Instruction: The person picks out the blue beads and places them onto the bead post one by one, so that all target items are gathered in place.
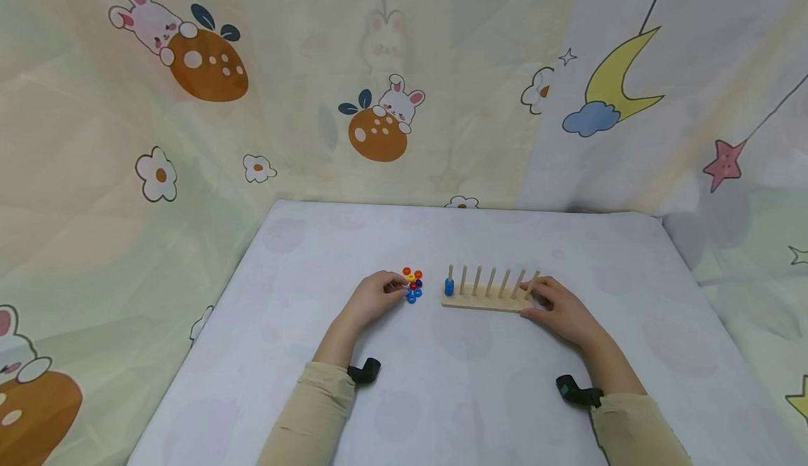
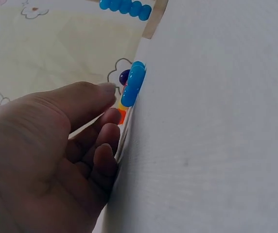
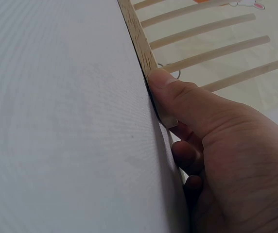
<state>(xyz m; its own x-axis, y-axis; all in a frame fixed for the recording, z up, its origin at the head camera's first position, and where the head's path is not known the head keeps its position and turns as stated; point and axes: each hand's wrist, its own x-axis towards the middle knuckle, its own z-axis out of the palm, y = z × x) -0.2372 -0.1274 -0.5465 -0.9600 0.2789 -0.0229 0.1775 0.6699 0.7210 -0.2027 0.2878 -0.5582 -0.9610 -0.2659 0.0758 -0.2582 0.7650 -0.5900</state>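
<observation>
A wooden peg board with a row of upright pegs lies on the table, several blue beads threaded on its leftmost peg. My right hand grips the board's right end, thumb against the front edge in the right wrist view; its other fingers are partly hidden behind the end. Left of the board is a small cluster of loose beads in blue, red, orange, yellow and dark purple. My left hand is at the cluster's left side, fingers bent. In the left wrist view, thumb and forefinger tips stand apart beside the blue beads.
A pale cloth covers the table, whose far edge meets a patterned fabric backdrop. Each wrist wears a small black camera, one on the left and one on the right.
</observation>
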